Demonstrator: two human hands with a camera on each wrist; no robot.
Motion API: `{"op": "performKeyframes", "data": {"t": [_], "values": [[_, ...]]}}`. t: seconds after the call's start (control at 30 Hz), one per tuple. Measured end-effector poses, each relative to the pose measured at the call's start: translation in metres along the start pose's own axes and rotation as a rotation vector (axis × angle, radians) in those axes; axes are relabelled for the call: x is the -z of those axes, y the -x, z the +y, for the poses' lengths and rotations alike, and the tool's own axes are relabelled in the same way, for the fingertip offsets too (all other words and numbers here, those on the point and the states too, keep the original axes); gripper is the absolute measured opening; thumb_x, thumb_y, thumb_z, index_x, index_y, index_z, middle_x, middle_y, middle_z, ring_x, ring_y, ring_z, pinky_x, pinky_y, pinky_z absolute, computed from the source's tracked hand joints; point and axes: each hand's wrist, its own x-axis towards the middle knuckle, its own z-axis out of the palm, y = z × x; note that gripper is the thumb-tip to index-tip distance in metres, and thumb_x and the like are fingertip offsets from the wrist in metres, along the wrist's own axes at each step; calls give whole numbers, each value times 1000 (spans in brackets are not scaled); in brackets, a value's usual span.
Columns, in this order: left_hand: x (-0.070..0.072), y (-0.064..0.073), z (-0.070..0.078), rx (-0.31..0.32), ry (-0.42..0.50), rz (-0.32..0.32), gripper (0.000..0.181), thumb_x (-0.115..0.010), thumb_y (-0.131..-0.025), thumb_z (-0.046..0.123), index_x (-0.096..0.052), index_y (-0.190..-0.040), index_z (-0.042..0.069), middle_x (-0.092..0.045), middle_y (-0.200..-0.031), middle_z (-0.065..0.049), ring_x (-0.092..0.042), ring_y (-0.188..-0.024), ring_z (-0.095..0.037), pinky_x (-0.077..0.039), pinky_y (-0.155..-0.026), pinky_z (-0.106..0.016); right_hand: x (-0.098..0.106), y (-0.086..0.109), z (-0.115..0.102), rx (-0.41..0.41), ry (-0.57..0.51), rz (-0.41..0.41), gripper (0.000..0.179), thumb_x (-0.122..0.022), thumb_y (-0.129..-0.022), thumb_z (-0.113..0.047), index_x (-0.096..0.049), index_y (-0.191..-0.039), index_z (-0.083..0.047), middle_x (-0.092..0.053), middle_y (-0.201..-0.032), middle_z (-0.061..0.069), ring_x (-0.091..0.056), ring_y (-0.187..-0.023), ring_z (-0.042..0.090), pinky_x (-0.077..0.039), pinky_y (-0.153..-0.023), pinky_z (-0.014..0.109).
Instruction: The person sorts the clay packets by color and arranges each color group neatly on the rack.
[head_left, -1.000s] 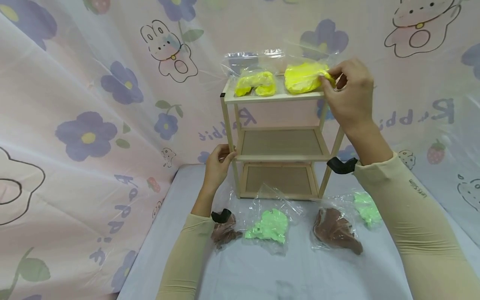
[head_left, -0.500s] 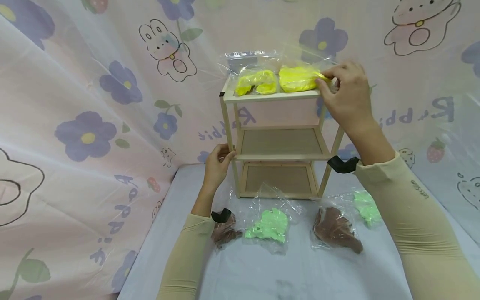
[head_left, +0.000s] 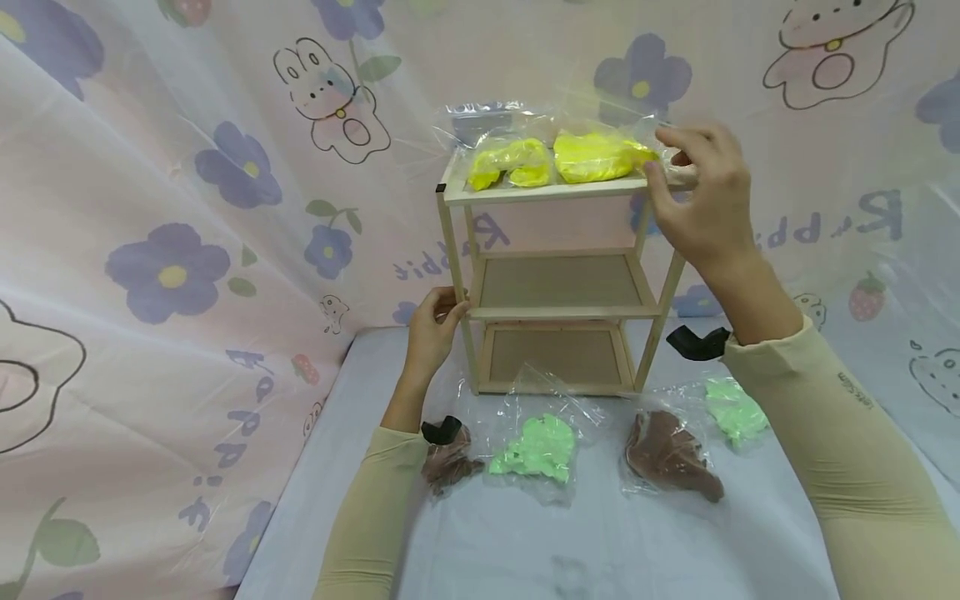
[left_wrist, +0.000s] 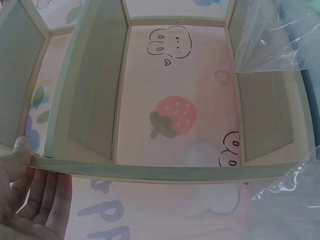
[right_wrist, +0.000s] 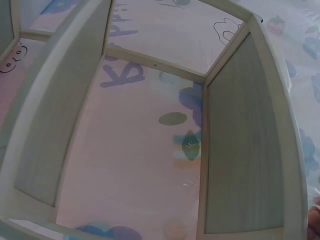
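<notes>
A small three-tier wooden shelf [head_left: 558, 314] stands on the table. My left hand [head_left: 431, 333] grips its left front post; in the left wrist view the thumb [left_wrist: 21, 150] lies on one side of the wood and the fingers behind. On the top tier two clear bags of yellow clay-like lumps sit side by side, a left bag [head_left: 517, 162] and a right bag [head_left: 596, 157]. Just right of the right bag, my right hand [head_left: 708, 196] hovers at the top tier's right end, thumb and fingers apart with nothing held. Only a sliver of it shows in the right wrist view.
On the white-covered table [head_left: 510, 550], before the shelf, lie a left brown-lump bag [head_left: 450, 462], a green-lump bag [head_left: 536, 450], a larger brown-lump bag [head_left: 667, 454] and another green-lump bag [head_left: 735, 412]. A printed curtain [head_left: 172, 275] hangs behind and leftward.
My right hand has let go of the right yellow bag and drawn slightly to the right. That bag has shifted left, closer to the other one. The left hand stays on the post.
</notes>
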Motion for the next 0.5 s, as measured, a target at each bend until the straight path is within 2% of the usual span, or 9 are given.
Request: {"op": "performKeyframes", "data": {"t": [0.1,0.17,0.27,0.4,0.5], "values": [[0,0,0,-1,4,0,32,-73,-104,16,-66,-131,-1,-72,-124,-17,-70,-118,-33,-59,-108,-38,1,8,3,9,-39,101,33,-71,-99,-11,-74,-130,1,-67,-126,18,-60,-110,24,-47,-97,28],[0,0,0,-1,3,-3,32,-72,-105,16,-66,-131,0,-72,-124,-17,-69,-119,-33,-59,-108,-39,2,13,3,4,-70,172,32,-72,-96,-13,-77,-126,-1,-69,-125,13,-58,-111,13,-47,-99,28],[0,0,-1,0,0,-4,31,-72,-105,16,-66,-131,0,-72,-124,-17,-69,-119,-32,-59,-108,-38,5,21,2,1,-101,241,32,-71,-93,-16,-79,-120,-1,-70,-121,14,-54,-110,3,-46,-100,29],[0,0,-1,2,7,-3,31,-72,-105,15,-65,-131,0,-72,-124,-17,-69,-118,-32,-59,-108,-37,12,35,-2,-7,-108,269,32,-70,-92,-16,-79,-118,1,-71,-116,24,-58,-112,8,-46,-101,29],[1,0,-1,1,13,0,32,-72,-105,16,-65,-131,0,-72,-124,-17,-69,-118,-32,-59,-108,-37,18,47,-4,-15,-105,271,31,-70,-93,-14,-79,-117,3,-71,-115,27,-61,-112,16,-46,-103,28]]}}
